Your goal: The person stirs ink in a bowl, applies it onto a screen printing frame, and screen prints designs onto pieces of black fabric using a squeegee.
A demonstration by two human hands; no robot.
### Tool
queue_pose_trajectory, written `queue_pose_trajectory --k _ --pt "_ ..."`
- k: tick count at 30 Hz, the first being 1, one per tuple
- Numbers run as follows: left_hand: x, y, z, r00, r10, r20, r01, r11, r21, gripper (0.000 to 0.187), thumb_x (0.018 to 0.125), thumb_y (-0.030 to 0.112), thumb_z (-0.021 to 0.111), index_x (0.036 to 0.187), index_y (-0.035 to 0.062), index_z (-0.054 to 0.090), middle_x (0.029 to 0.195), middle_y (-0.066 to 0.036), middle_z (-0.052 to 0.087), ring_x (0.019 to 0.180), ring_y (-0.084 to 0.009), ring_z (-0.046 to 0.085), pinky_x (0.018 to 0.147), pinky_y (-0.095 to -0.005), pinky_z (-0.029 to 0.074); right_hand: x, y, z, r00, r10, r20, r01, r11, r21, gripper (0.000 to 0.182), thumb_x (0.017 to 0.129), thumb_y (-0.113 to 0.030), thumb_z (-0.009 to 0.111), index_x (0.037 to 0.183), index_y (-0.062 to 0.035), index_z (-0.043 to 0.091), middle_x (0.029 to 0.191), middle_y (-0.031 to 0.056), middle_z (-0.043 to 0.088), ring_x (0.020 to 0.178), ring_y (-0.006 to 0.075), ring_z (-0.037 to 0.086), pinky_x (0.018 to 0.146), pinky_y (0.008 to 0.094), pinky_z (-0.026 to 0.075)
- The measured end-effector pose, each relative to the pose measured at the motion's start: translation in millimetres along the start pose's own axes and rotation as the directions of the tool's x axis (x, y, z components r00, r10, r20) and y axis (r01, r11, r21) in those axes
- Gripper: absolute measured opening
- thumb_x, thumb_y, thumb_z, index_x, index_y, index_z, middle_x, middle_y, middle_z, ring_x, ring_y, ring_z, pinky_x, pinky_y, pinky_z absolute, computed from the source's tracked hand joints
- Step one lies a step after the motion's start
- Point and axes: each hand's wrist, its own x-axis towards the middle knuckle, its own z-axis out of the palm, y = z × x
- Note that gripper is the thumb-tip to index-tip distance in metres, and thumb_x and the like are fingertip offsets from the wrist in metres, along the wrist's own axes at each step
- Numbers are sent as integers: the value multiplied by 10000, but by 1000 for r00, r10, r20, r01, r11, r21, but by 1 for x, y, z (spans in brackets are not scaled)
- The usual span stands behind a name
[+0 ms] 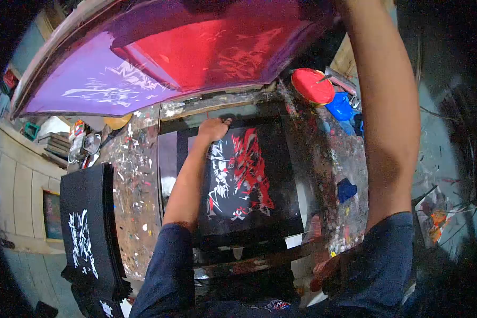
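A black fabric panel [201,212] lies flat on a board, printed with a jagged white and red design [254,177]. At its far edge is my left hand [214,129], fingers curled closed against the cloth. My right arm [388,106] reaches up past the top of the view, so the right hand is out of sight. Above the panel a screen-printing frame [29,87] stands raised and tilted. Its mesh [98,79] is purple on the left, with red ink [191,50] across the middle and the same lettering showing through.
A stack of black printed panels [87,191] sits at the left. Right of the raised screen are a red ink container [312,86] and a blue one [340,106]. A dark blue rag [346,190] lies on the paint-spattered table [135,212]. Assorted bottles and packets [85,140] stand at back left.
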Motion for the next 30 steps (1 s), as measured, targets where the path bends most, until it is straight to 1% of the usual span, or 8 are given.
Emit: queue_pose_trajectory --k 5,9,12,14,16,19,25,30 --pt "-17 26 -32 990 -103 93 107 993 -44 764 1037 620 284 1261 14 693 1345 -265 626 1270 -455 581 1115 -497 446 28 45 -2 944 -323 69 324 946 7 968 546 -692 861 1089 100 744 1065 258 743 942 349 728 882 375 556" --pt "-21 31 -41 981 -154 121 164 983 -81 754 1032 627 292 1308 36 671 1385 -251 604 1301 -452 557 1133 -491 430 30 47 -2 948 -311 68 311 950 8 994 537 -699 861 1111 103 735 1089 265 737 965 346 725 885 375 556" --pt "-47 60 -79 973 -169 160 184 980 -81 749 1035 622 293 1311 36 668 1391 -248 601 1314 -449 546 1144 -483 418 37 51 -17 926 -316 208 308 949 71 1013 533 -699 862 1131 107 725 1113 273 729 988 350 721 896 380 555" --pt "-54 65 -89 967 -177 182 192 979 -68 744 1040 611 288 1310 30 666 1393 -249 599 1322 -443 540 1148 -477 413 36 50 -16 930 -307 204 300 952 65 1022 530 -698 863 1139 110 721 1126 280 724 1001 356 718 905 386 552" --pt "-46 59 -81 965 -189 185 200 979 -43 737 1048 596 281 1309 22 663 1395 -249 597 1330 -436 534 1149 -471 412 34 49 -3 952 -290 96 290 957 10 1030 525 -698 863 1145 112 718 1137 286 720 1012 363 715 916 391 550" --pt "-26 35 -51 981 -96 171 99 995 -11 732 1056 578 273 1308 9 658 1400 -249 593 1338 -428 528 1151 -467 408 35 50 -1 955 -287 70 288 958 4 1049 518 -699 863 1153 122 711 1153 294 713 1028 368 712 932 395 545" --pt "-31 40 -57 987 -69 145 70 998 -4 708 1064 548 256 1326 19 647 1404 -250 589 1335 -434 525 1161 -470 395 37 51 -2 949 -307 68 308 951 -12 1093 519 -708 856 1170 154 688 1173 311 703 1050 377 707 951 390 540" --pt "-46 52 -76 978 32 206 -36 999 18 714 1078 510 222 1318 -19 638 1403 -266 579 1332 -454 517 1172 -478 382 41 54 3 947 -318 41 319 948 -15 1118 520 -715 852 1176 173 675 1180 327 695 1058 389 704 955 389 539"
